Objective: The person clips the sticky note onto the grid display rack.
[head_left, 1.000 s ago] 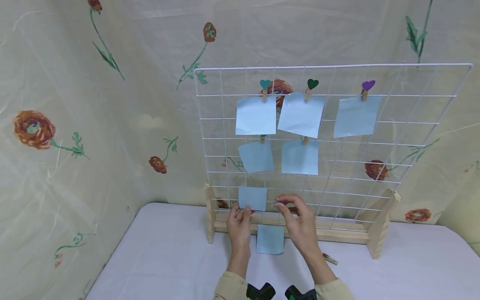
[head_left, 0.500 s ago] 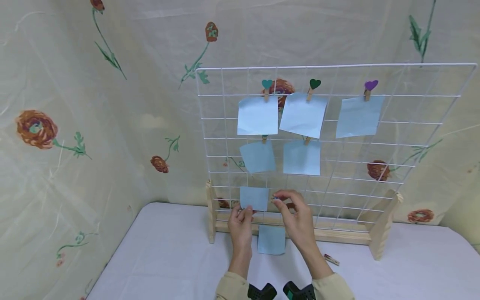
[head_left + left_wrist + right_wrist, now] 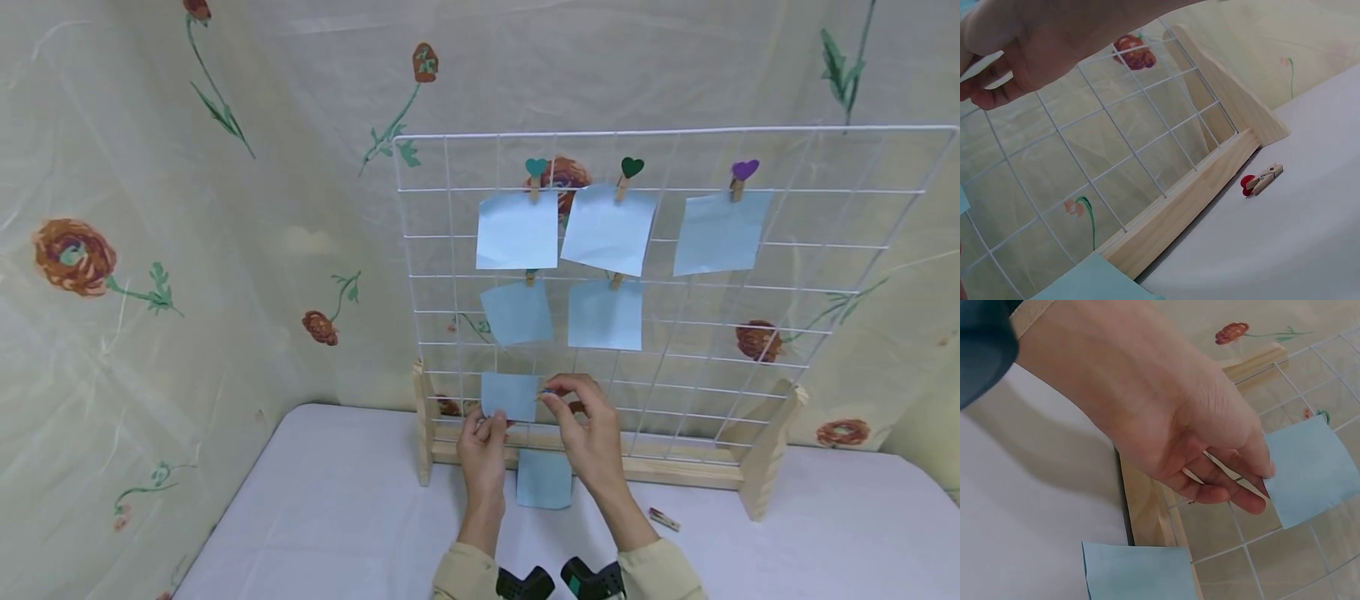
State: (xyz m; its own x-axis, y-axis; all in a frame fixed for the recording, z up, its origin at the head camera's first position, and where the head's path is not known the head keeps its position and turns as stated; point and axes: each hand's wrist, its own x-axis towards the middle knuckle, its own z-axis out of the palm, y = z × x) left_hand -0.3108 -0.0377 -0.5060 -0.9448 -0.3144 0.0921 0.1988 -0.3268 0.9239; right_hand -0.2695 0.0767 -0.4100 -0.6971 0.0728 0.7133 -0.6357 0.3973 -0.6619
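Observation:
My left hand [image 3: 483, 454] pinches the lower edge of a light blue paper note [image 3: 507, 394] against the lower left of the white wire grid [image 3: 675, 385]. The right wrist view shows this left hand [image 3: 1179, 419] with its thumb on the edge of the note [image 3: 1310, 472]. My right hand [image 3: 591, 433] pinches a small clothespin [image 3: 545, 392] with a blue bit, just right of that note; the fingers mostly hide it. In the left wrist view the right hand [image 3: 1041, 44] shows at the upper left.
Above, several blue notes [image 3: 517, 232] hang from heart-topped clothespins [image 3: 738, 179]. Another note [image 3: 544, 479] is at the wooden base [image 3: 682, 472], between my forearms. A clothespin with a red top [image 3: 1262, 180] lies on the white table [image 3: 330, 500].
My right hand has moved slightly up and left with the clothespin, closer to the note. The left hand keeps its hold on the note. The head view has shifted a little.

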